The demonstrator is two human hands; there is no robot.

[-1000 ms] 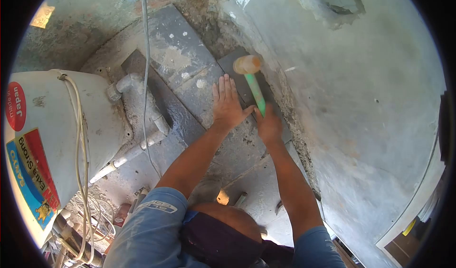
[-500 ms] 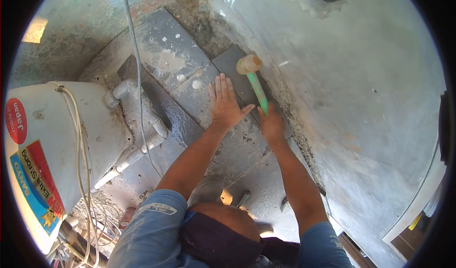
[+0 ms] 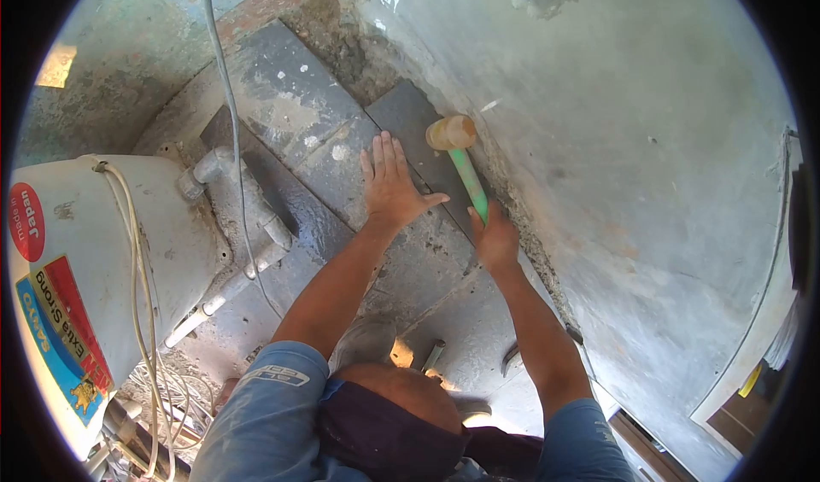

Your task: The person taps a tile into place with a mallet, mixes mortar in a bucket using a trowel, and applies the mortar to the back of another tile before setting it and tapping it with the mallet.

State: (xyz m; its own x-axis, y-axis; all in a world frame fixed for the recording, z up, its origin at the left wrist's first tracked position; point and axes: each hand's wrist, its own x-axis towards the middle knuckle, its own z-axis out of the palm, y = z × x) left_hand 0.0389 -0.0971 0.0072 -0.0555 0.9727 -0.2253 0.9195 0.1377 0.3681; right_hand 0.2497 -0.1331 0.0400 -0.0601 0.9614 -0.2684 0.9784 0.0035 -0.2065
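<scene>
My left hand (image 3: 392, 193) lies flat with fingers stretched out on the grey floor tiles (image 3: 342, 153), its thumb reaching across the seam toward a narrow dark tile (image 3: 401, 109) along the wall. My right hand (image 3: 496, 241) is wrapped round the green handle of a mallet (image 3: 466, 179). Its pale brown head (image 3: 450, 133) is over the dark tile's wall side, overlapping the tile's edge in this view.
A rough mortar gap (image 3: 534, 264) runs between tiles and the grey wall (image 3: 649, 183). On the left stand a white water tank (image 3: 162, 226) with cords and a grey pipe (image 3: 273, 234). A cable (image 3: 229, 98) hangs down in front. A curved metal tool (image 3: 510, 358) lies near my right forearm.
The mallet and my right hand have shifted right and slightly nearer, so the head sits closer to the wall. My left hand stays on the tiles; the view has shifted slightly.
</scene>
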